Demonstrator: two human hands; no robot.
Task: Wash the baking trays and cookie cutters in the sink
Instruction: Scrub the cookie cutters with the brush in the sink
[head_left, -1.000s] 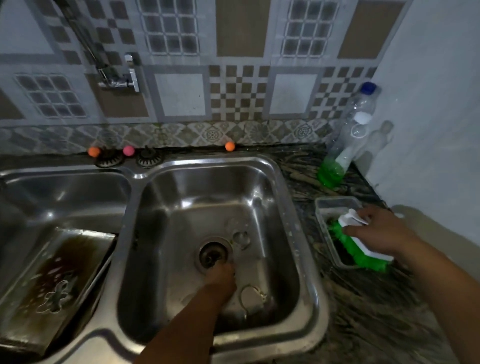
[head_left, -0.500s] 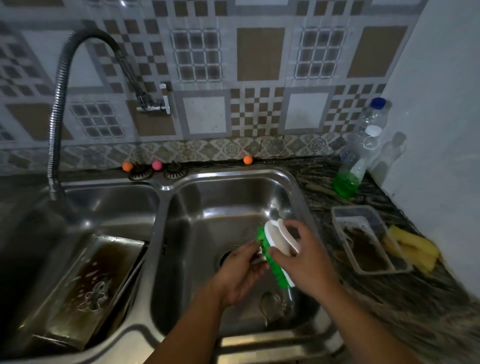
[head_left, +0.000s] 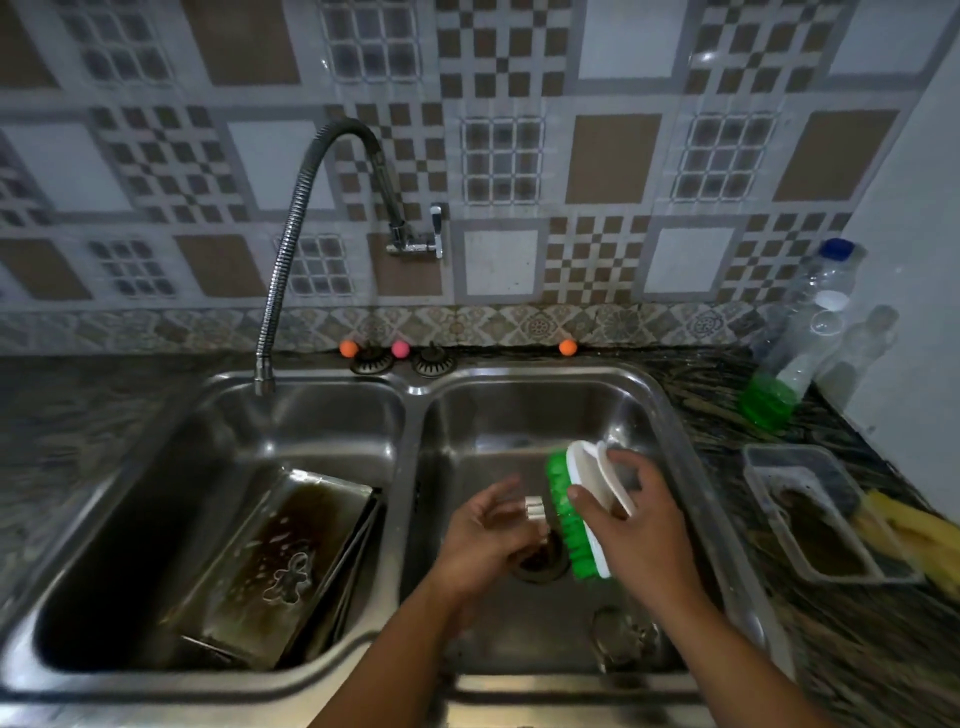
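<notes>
Over the right basin (head_left: 670, 441) of a steel double sink, my left hand (head_left: 485, 535) holds a small metal cookie cutter (head_left: 535, 508). My right hand (head_left: 636, 525) grips a white scrub brush with green bristles (head_left: 574, 512), its bristles facing the cutter and close beside it. A dirty baking tray (head_left: 249, 566) leans in the left basin (head_left: 156, 467) with a gingerbread-man cutter (head_left: 290, 578) lying on it. Another cutter (head_left: 623, 642) lies on the right basin's floor near the front.
A flexible faucet (head_left: 291, 223) arches over the left basin. On the counter to the right stand a bottle with green soap (head_left: 795, 353), a clear plastic container (head_left: 810, 514) and a yellow sponge (head_left: 914, 535). Small coloured balls (head_left: 400, 349) sit behind the sink.
My right hand took the brush from the container on the counter and brought it over the right basin. My left hand rose from the drain holding the small cutter.
</notes>
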